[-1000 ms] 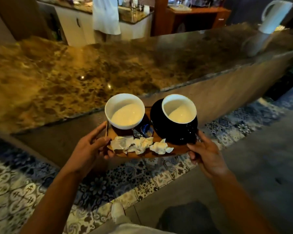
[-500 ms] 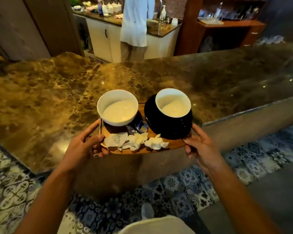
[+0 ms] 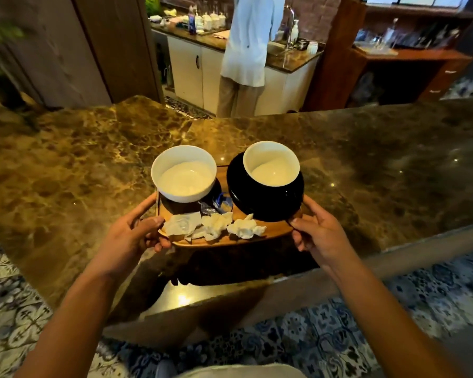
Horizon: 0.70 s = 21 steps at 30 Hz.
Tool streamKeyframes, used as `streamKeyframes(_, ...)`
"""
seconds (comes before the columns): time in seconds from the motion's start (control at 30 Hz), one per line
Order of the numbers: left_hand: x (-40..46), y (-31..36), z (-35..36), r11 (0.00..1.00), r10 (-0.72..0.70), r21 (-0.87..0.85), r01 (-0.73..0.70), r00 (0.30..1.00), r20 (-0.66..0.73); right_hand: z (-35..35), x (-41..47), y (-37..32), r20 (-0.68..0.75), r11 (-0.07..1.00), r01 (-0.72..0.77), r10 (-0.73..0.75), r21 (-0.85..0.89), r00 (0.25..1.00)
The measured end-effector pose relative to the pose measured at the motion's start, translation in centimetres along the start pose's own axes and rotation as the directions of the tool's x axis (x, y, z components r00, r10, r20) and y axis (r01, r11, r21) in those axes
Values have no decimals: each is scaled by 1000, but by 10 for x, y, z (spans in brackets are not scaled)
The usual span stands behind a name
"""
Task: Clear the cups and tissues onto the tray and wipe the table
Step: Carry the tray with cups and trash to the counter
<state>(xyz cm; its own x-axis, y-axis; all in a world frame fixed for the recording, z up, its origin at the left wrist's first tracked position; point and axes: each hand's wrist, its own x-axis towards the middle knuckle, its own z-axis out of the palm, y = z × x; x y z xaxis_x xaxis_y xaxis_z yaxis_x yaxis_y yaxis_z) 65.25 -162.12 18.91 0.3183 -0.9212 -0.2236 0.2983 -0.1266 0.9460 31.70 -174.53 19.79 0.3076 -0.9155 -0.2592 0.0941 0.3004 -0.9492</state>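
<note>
The tray (image 3: 271, 232), gripped at each end by the left hand (image 3: 131, 238) and right hand (image 3: 321, 236), hides their lower fingers; the cups (image 3: 185, 174) cover its far edge.

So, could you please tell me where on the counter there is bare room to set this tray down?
The brown marble countertop lies bare left, right and beyond the wooden tray. The tray itself is crowded: two white cups and crumpled tissues.
</note>
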Motion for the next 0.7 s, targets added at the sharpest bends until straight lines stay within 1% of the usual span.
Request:
streamKeyframes(0.2, 50, 6, -60, 989, -79, 126, 74, 996, 37, 61, 31, 35, -99, 994, -71, 79, 81, 992)
streamKeyframes(0.3, 71, 10, -84, 977, -123, 182, 110, 990, 65, 87, 42, 51, -137, 991, -114, 122, 69, 983)
streamKeyframes(0.43, 87, 6, -100, 965, -191, 196, 174, 979, 69, 109, 51, 63, -181, 989, -140, 147, 54, 972)
streamKeyframes(0.57, 97, 1, -113, 958, -240, 182, 221, 966, 92, 119, 61, 62, -193, 986, -163, 166, 32, 967)
streamKeyframes(0.7, 106, 1, -117, 950, -250, 219, 223, 963, 103, 126, 71, 63, -225, 980, -199, 193, -2, 955)
